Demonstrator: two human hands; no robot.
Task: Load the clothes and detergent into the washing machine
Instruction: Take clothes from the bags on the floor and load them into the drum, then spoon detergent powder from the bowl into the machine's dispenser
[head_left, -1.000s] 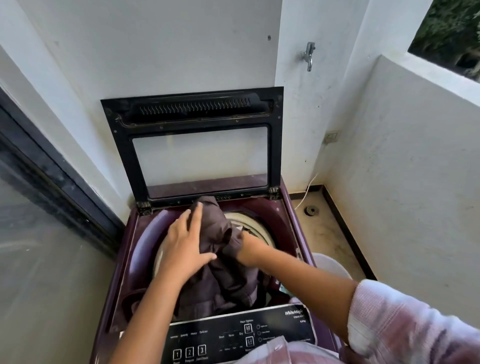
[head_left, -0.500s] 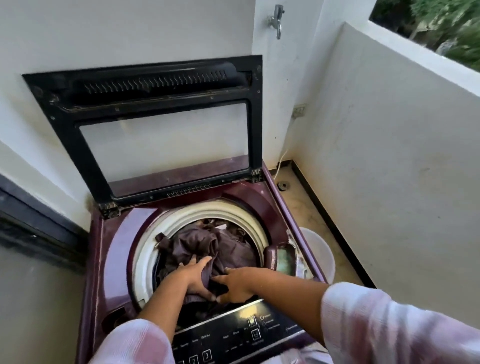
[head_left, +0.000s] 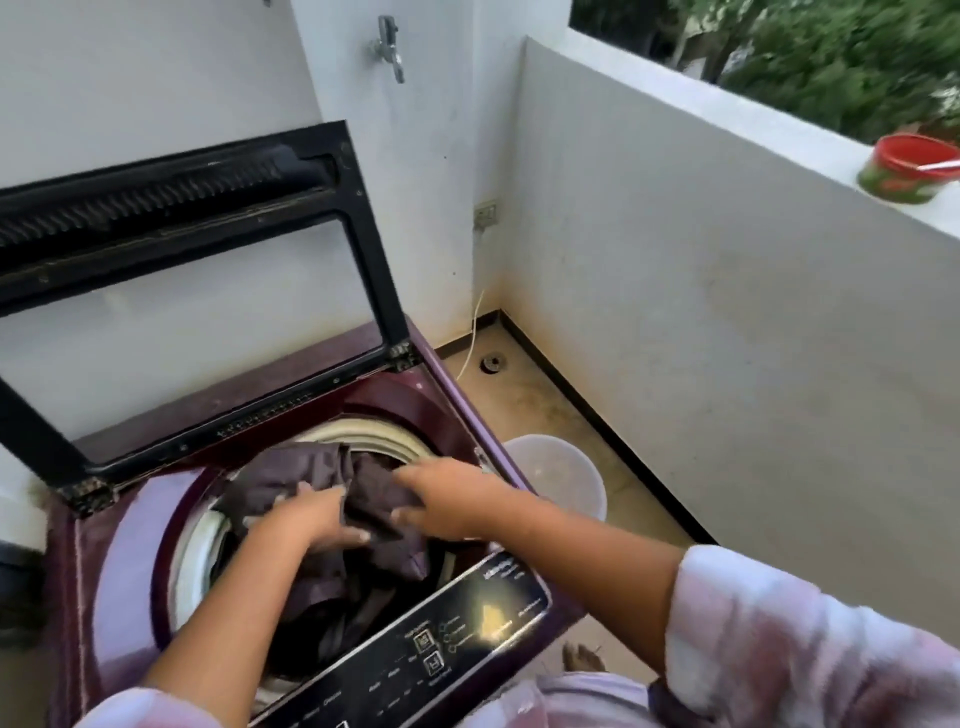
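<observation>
1. While the washer (head_left: 130, 545) stands with its lid (head_left: 374, 249) propped back against the wall, there is room to work from above. I'd keep the forearms off the panel (head_left: 457, 629).
2. Clothes (head_left: 311, 467), a dark bundle, sit heaped in the drum (head_left: 374, 439) mouth, partly above its rim. They want pushing down and spreading evenly, not left as one lump.
3. Left hand (head_left: 311, 525) has its fingers curled into the cloth. Right hand (head_left: 452, 499) pinches a fold between thumb and fingers, as far as the blur shows. Both should let go low inside, with nothing trailing over the rim.
4. A red tub (head_left: 909, 169) sits well apart on the ledge; whether it holds detergent I cannot tell.
</observation>
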